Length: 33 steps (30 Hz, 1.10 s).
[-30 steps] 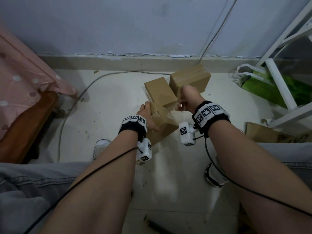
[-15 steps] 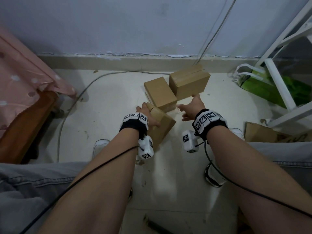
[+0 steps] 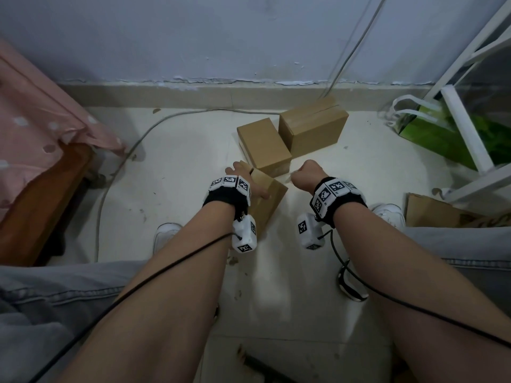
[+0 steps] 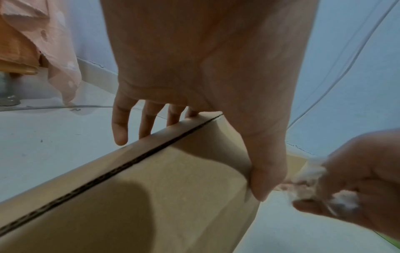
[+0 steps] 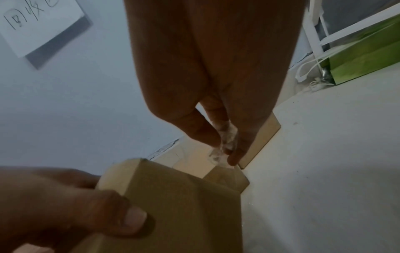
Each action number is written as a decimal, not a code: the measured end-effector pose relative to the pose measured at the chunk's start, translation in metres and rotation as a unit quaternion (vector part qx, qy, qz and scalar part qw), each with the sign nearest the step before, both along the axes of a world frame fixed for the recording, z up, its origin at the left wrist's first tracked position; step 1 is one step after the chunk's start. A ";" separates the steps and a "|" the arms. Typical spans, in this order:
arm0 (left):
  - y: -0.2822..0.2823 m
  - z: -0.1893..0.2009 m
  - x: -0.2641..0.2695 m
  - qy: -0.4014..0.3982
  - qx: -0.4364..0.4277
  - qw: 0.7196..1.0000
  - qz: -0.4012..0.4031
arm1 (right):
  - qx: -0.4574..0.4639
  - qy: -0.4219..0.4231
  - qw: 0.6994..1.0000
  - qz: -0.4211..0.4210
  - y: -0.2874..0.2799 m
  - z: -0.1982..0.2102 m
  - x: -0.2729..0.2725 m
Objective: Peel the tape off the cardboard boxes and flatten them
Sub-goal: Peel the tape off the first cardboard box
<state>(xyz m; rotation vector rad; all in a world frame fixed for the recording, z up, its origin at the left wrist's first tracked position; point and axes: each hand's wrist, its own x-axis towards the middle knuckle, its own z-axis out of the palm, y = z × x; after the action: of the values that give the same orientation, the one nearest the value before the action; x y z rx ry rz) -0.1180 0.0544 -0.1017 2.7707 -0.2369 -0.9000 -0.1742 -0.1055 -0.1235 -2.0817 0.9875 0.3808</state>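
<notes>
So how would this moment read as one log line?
left hand: holds tilted box | right hand: pinches crumpled tape | two boxes on floor untouched

Place: home bedroom corner.
Evidence, 9 o'clock: pink dotted bedsheet [image 3: 36, 128] over brown wooden bed frame [image 3: 41, 205].
Evidence, 2 o'clock: glossy green gift bag [image 3: 431, 134].

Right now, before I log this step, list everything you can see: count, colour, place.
Cardboard boxes: 3, brown; held box, two on floor behind.
Crumpled tape: 1, clear-white, in right fingers.
Flat cardboard: 1, brown, floor right.
Gift bag: 1, green, right.
Rack: 1, white, right.
Cloth: 1, pink, left.
Cable: 1, grey, floor.
Left hand: holds box.
Right hand: pinches tape.
</notes>
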 end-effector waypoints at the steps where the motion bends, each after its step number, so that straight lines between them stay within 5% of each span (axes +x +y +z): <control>1: -0.001 0.001 0.000 -0.003 0.001 1.000 0.003 | -0.005 0.029 1.000 0.009 0.002 0.002 -0.001; 7: -0.009 0.001 0.000 -0.001 0.035 0.999 -0.006 | -0.064 0.102 0.988 0.097 0.012 -0.004 -0.014; 15: -0.007 -0.049 0.005 0.008 0.044 0.995 0.093 | 0.033 -0.012 0.999 -0.020 0.008 -0.061 -0.025; 23: -0.011 -0.079 0.015 0.003 0.059 0.993 0.099 | -0.088 0.097 0.985 0.112 0.015 -0.095 -0.020; 33: -0.009 -0.072 0.008 0.012 0.050 0.995 0.090 | -0.090 0.138 0.974 0.156 0.021 -0.106 -0.027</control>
<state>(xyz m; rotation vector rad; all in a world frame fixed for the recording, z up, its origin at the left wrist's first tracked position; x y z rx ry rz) -0.1096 0.0456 -0.1741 2.8135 0.0641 -0.9202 -0.2012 -0.0845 -0.2298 -2.4029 0.8763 0.7851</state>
